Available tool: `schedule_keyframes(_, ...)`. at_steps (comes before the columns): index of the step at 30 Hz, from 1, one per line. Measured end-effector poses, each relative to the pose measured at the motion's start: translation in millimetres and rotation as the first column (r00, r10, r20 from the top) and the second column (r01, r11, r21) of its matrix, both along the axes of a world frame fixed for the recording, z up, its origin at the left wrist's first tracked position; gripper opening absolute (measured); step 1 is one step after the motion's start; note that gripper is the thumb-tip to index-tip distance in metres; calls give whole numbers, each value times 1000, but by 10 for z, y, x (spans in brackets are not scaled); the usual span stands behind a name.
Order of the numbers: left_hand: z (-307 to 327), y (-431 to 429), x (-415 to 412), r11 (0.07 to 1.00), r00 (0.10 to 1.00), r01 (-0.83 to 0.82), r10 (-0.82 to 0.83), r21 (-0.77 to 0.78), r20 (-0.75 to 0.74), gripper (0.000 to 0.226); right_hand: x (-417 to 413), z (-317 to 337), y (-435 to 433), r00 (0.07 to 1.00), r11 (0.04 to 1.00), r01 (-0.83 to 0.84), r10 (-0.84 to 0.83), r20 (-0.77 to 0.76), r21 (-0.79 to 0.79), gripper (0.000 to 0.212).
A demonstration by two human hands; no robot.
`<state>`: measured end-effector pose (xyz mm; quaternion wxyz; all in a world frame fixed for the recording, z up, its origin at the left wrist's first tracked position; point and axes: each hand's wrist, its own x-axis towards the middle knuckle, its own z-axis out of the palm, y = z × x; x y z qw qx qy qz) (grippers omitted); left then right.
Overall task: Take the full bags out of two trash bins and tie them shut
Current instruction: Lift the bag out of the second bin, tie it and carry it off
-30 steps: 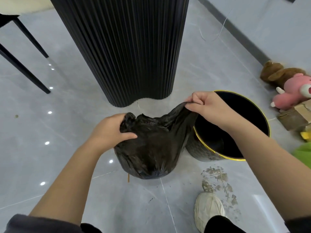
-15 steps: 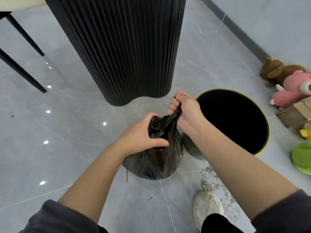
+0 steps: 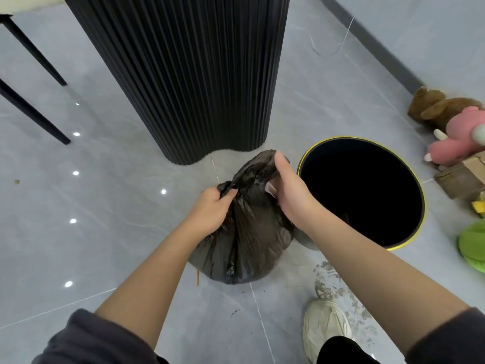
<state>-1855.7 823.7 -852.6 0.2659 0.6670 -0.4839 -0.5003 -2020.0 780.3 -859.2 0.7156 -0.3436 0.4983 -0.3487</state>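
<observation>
The black trash bag [image 3: 244,248] is seen out of its bin, set down on the grey tiled floor [image 3: 105,232], bulging and full, just beside the round black bin with the yellow rim [image 3: 409,240], whose mouth is open and dark inside. One gathered flap of the bag's top is gripped by the left hand [image 3: 210,211], fingers curled tight round the bunched plastic. The other flap is held by the right hand [image 3: 291,195], thumb pointed up along it and fingers wrapped behind; the plastic is pulled up between the two hands above the bag's neck. No finished knot can be made out. Behind the bag a fluted black column [image 3: 183,74] is planted on the floor, and black chair legs [image 3: 34,111] are caught at far left. A pale shoe [image 3: 325,327] is placed near the bin on a smudged patch. Along the wall at right, a brown plush toy [image 3: 433,106], a pink plush toy [image 3: 456,143] and a cardboard box [image 3: 462,177] are lined up.
</observation>
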Motion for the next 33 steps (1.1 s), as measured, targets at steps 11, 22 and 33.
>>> schedule_keyframes(11,235,-7,149,998,984,-40,48,48,-169,25,199,-341,299,931,933,-255,167,-325,-252,19)
schedule_keyframes(22,149,-8,308,986,990,128,-120,-103,78,15,294,-190,203,974,971,-215,205,-100,-101,21)
schedule_keyframes(33,160,-85,336,989,986,134,-126,-69,111,9,328,-345,356,921,918,-376,385,-64,127,18)
